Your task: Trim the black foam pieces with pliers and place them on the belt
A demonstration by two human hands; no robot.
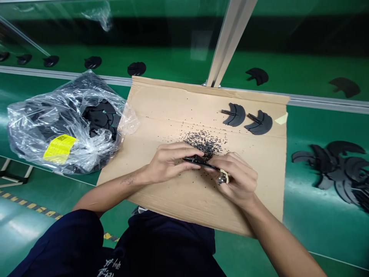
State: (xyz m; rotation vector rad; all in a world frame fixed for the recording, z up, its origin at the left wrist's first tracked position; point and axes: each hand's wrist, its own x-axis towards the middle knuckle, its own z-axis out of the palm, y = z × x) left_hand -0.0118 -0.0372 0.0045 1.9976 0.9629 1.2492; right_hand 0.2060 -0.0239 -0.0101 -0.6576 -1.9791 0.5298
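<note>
My left hand point(167, 163) pinches a flat black part point(198, 160) just above the cardboard sheet point(173, 111), and my right hand point(240, 179) is closed around a small taped tool point(223, 177) set against the part's edge. Held here, the part sits beside the heap of black crumbs point(203, 140), which the cardboard keeps off the green bench point(311, 215).

Glossy green worktop point(311, 215) all round, and on it plain brown cardboard point(173, 107) peppered with black crumbs point(203, 140). The held piece point(197, 159) is black, the tool point(222, 177) glints silver and pale yellow. Clear bag point(34, 123), bright yellow label point(59, 148). Striped tape point(34, 207), yellow and black. Trousers point(161, 250), dark navy.
</note>
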